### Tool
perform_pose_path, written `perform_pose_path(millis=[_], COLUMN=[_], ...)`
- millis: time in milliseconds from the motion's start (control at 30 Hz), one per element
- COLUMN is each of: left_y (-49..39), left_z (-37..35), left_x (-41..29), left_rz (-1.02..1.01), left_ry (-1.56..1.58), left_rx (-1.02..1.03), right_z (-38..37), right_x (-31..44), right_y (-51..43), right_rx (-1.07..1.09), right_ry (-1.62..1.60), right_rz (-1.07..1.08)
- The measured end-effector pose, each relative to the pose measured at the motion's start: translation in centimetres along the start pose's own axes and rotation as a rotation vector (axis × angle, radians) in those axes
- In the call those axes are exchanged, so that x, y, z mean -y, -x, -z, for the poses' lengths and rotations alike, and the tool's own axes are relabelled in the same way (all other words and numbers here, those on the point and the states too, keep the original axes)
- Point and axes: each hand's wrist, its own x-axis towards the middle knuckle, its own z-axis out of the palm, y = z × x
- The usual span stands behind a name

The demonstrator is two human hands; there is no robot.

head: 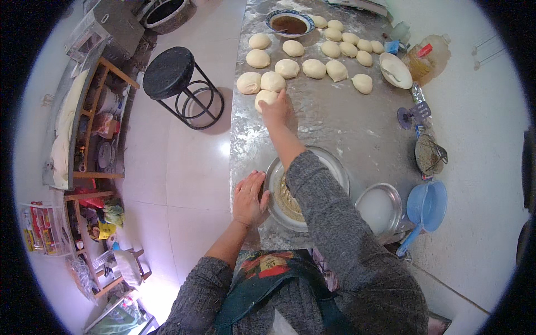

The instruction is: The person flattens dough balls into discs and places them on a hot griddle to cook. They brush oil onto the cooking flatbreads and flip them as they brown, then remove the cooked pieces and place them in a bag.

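Note:
My right hand (pixel 276 109) reaches forward over the floury table (pixel 335 121), its thumb and fingers around a ball of dough (pixel 264 99). That ball touches another dough ball (pixel 273 81) just beyond it. My left hand (pixel 250 197) rests flat on the table beside a round metal tray (pixel 343 178), fingers against its left rim and nothing seen in it. Inside the tray is a layer of pale brown seeds or crumbs (pixel 289 205), partly hidden by my right sleeve. Several more dough balls (pixel 314 68) lie in loose rows on the far part of the table.
A patterned bowl of brown liquid (pixel 289 25) stands at the far end. Along the right are a white bowl (pixel 395 71), an oil jug (pixel 431 58), a spatula (pixel 421 112), a metal bowl of whitish liquid (pixel 378 209) and a blue dipper (pixel 426 207). A black stool (pixel 169 71) stands left.

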Motion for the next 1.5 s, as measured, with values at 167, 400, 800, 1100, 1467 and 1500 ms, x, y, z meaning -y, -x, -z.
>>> perform_pose_path(millis=[167,400,800,1100,1467,1500], left_y=[-0.3,-0.2,0.1,-0.2,-1.5,-1.8], left_z=[0.1,-0.2,-0.6,-0.8,-4.8,-4.9], left_x=[-0.2,0.0,0.4,0.4,-6.6,-6.8], left_rz=[0.009,-0.025,-0.056,-0.013,-0.254,-0.311], left_ry=[-0.004,0.036,-0.002,0.134,-0.065,-0.071], left_rx=[0.011,-0.029,-0.051,-0.009,0.248,0.309], right_z=[4.3,16.3,13.7,12.9,15.4,15.4], right_x=[-0.1,-8.7,-9.2,-9.8,-11.9,-12.1], right_y=[2.4,15.7,17.1,17.8,19.6,19.6], right_rx=[0.602,0.121,0.121,0.235,0.388,0.314], right_ry=[-1.301,0.060,0.482,0.668,0.827,0.775], right_rz=[-0.356,0.399,0.551,0.593,0.314,0.371])
